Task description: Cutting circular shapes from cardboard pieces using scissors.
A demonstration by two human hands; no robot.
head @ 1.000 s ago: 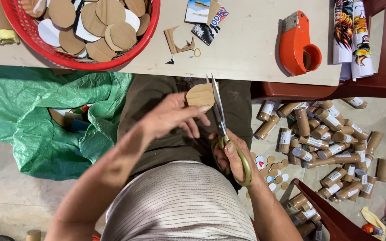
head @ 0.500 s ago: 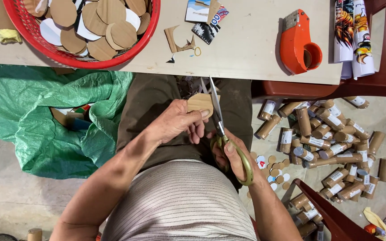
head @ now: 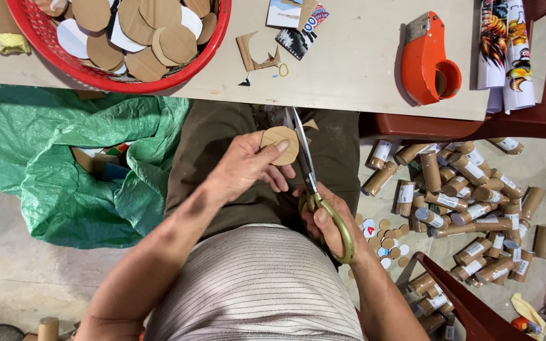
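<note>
A: Status on the hands?

B: Left hand (head: pixel 248 165) is closed in a pinch on a round brown cardboard disc (head: pixel 280 144), thumb on top, fingers under it. Disc sits over the person's lap, just below the near edge of the bench (head: pixel 349 69), not resting on it.

A: Right?

B: Right hand (head: pixel 331 224) is wrapped through the yellow-green handles of the scissors (head: pixel 308 172). Blades point up toward the bench edge, run along the disc's right rim and touch it. They look nearly together (can't tell the exact gap).

A: What's on the bench?

B: Far-left corner: red basket (head: pixel 216 38), full of cut cardboard discs (head: pixel 159 44), some brown, some white. Near the middle: an offcut of cardboard (head: pixel 254 55) and a couple of printed scraps (head: pixel 295 25). Toward the right edge: orange tape dispenser (head: pixel 426 60), then rolled printed sheets (head: pixel 507 44) just beside it.

A: Floor?

B: Left of the person: green plastic sack (head: pixel 64 164), open, cardboard bits inside. Right: a heap of cardboard tubes (head: pixel 462 196) with labels, plus small round cutouts (head: pixel 383 237) scattered near the right hand. Dark red chair (head: pixel 469 303) at the lower right.
</note>
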